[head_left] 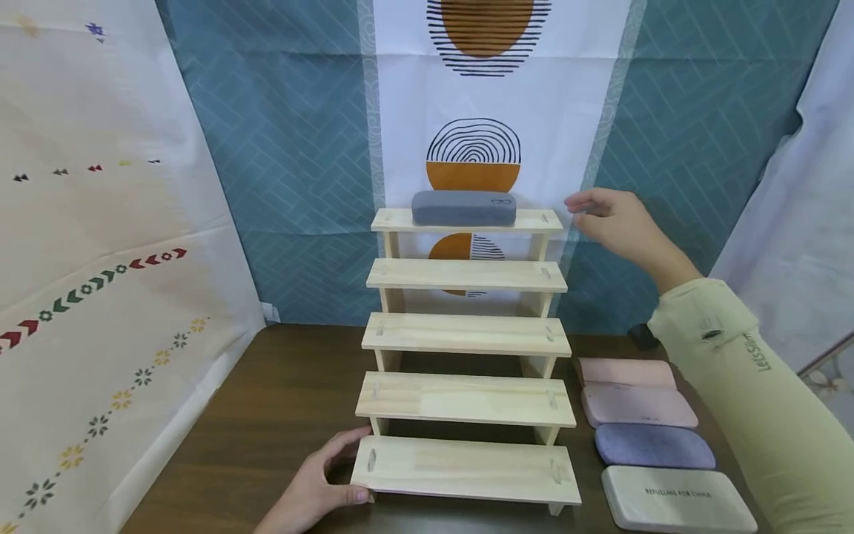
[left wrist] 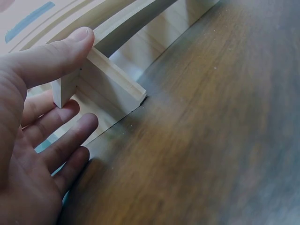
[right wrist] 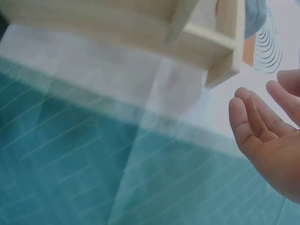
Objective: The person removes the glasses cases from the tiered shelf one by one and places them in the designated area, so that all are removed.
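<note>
A stepped rack (head_left: 465, 331) of pale wood stands on the brown table, with several plank steps rising toward the back. On its top step lies a grey-blue glasses case (head_left: 463, 208) with a small glasses mark. My left hand (head_left: 316, 478) holds the left end of the lowest step (head_left: 467, 469), thumb at the front corner and index finger at the rear; in the left wrist view the thumb (left wrist: 61, 54) lies along the plank's edge. To the right of the top step, my right hand (head_left: 620, 226) hangs in the air, fingers loosely bent, touching nothing.
Right of the rack lie a pink case (head_left: 627, 373), a mauve-pink case (head_left: 639, 406), a purple-blue case (head_left: 654, 446) and a silver-white case (head_left: 677, 498) with lettering. A patterned teal and white cloth (head_left: 287, 148) hangs behind; a white cloth (head_left: 100, 282) borders the left side.
</note>
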### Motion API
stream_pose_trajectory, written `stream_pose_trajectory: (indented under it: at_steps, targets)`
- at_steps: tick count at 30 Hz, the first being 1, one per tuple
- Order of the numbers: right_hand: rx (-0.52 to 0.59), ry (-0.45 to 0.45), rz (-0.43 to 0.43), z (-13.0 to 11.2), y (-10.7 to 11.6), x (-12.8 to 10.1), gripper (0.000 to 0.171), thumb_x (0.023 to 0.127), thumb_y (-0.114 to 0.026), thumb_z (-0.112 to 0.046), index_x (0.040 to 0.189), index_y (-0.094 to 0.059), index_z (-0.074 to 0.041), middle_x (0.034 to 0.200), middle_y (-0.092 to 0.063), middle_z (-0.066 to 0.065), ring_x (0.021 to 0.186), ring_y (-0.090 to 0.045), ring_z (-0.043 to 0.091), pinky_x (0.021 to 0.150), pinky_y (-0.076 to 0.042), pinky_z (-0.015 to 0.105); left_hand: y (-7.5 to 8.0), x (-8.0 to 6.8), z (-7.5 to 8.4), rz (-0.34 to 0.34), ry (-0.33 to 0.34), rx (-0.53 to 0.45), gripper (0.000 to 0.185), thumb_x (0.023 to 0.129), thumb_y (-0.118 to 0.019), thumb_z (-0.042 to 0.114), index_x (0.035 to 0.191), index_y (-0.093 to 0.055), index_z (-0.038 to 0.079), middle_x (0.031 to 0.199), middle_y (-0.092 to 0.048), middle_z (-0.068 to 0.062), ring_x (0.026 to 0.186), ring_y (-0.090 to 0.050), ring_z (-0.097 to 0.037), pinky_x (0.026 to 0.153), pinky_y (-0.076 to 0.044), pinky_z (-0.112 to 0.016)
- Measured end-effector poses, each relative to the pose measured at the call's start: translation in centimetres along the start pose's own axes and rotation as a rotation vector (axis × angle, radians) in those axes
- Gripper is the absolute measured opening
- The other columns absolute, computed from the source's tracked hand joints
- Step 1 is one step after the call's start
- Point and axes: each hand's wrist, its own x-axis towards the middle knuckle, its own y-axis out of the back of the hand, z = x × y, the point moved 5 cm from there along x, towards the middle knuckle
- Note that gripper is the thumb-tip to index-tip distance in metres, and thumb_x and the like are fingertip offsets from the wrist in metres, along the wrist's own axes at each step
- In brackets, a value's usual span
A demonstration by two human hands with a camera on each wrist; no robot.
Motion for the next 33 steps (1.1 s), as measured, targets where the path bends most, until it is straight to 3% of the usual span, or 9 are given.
stream_pose_trajectory:
  at_steps: [9, 15, 21, 26, 33]
  targets:
    - [0.015, -0.019, -0.075, -3.3, -2.4, 3.8, 0.062, 0.099, -0.063, -0.04, 0.15, -0.046, -0.009, 0.144, -0.051, 0.018, 0.119, -0.056, 0.037, 0.099, -0.047, 0.054, -0.1, 0.0, 0.1, -0.004, 0.017, 0.003, 0.075, 0.079, -0.087, 0.017, 0.145, -0.053, 0.025, 0.14, -0.054, -0.003, 0.12, -0.054, -0.025, 0.096, -0.042, -0.03]
    - [0.006, -0.019, -0.167, -4.2, -4.2, 6.0, 0.076, 0.096, -0.07, -0.038, 0.157, -0.035, -0.01, 0.154, -0.041, 0.016, 0.131, -0.048, 0.037, 0.101, -0.045, 0.053, 0.0, -0.1, 0.0, -0.007, -0.018, -0.012, 0.075, 0.079, -0.086, 0.012, 0.146, -0.053, 0.023, 0.139, -0.055, -0.004, 0.118, -0.055, -0.025, 0.096, -0.043, -0.031]
    - [-0.081, -0.05, -0.26, -4.1, -5.6, 7.5, 0.088, 0.093, -0.073, -0.039, 0.161, -0.024, -0.008, 0.16, -0.033, 0.015, 0.139, -0.039, 0.036, 0.109, -0.037, 0.052, -0.1, 0.0, 0.1, -0.01, -0.05, -0.01, 0.076, 0.079, -0.087, 0.011, 0.146, -0.053, 0.022, 0.14, -0.055, -0.004, 0.119, -0.055, -0.024, 0.098, -0.042, -0.031]
    - [-0.132, -0.04, -0.286, -4.4, -5.6, 7.9, 0.089, 0.091, -0.076, -0.037, 0.159, -0.028, -0.005, 0.158, -0.035, 0.017, 0.137, -0.04, 0.035, 0.111, -0.033, 0.053, 0.0, -0.1, 0.3, 0.002, -0.055, -0.007, 0.076, 0.078, -0.087, 0.011, 0.146, -0.054, 0.022, 0.14, -0.055, -0.004, 0.118, -0.055, -0.024, 0.098, -0.042, -0.031]
    - [-0.05, -0.055, -0.235, -4.0, -5.8, 7.4, 0.067, 0.09, -0.077, -0.037, 0.141, -0.05, -0.004, 0.13, -0.057, 0.017, 0.115, -0.049, 0.034, 0.101, -0.041, 0.051, 0.0, -0.3, 0.0, 0.006, 0.006, 0.001, 0.078, 0.077, -0.089, 0.015, 0.147, -0.053, 0.021, 0.14, -0.054, -0.004, 0.12, -0.054, -0.021, 0.099, -0.04, -0.029]
